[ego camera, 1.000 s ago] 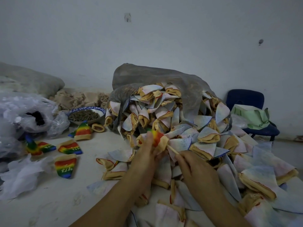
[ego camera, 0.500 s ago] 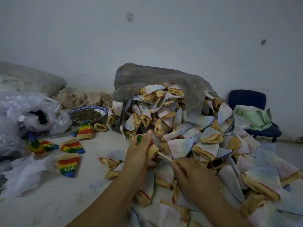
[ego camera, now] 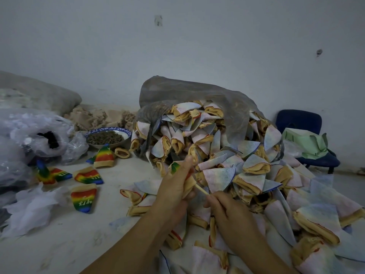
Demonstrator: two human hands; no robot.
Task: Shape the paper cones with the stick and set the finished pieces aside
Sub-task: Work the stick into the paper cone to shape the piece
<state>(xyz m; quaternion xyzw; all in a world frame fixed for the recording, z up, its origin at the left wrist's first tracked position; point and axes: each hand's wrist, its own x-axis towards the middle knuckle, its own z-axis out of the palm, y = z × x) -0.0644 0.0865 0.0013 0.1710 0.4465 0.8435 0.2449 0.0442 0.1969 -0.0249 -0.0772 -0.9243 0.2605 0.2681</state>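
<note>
My left hand (ego camera: 173,191) is closed around a rainbow cone (ego camera: 175,167) whose green tip sticks out above the thumb. My right hand (ego camera: 229,213) grips a thin pale stick (ego camera: 201,189) that runs up-left into the cone's tan open end. A big pile of pale, tan-rimmed unshaped cones (ego camera: 227,165) spills from a grey sack (ego camera: 197,95) just behind both hands. Several rainbow finished cones (ego camera: 84,197) lie on the surface to the left.
A blue-rimmed bowl (ego camera: 107,136) of dark bits stands at the back left beside crumpled clear plastic bags (ego camera: 35,135). White tissue (ego camera: 29,208) lies at the front left. A blue chair (ego camera: 304,139) with a green bag stands at the right by the wall.
The cone in my left hand has turned further right side out, its tip going from orange-red to green. Both hands have drifted slightly lower and nearer to me.
</note>
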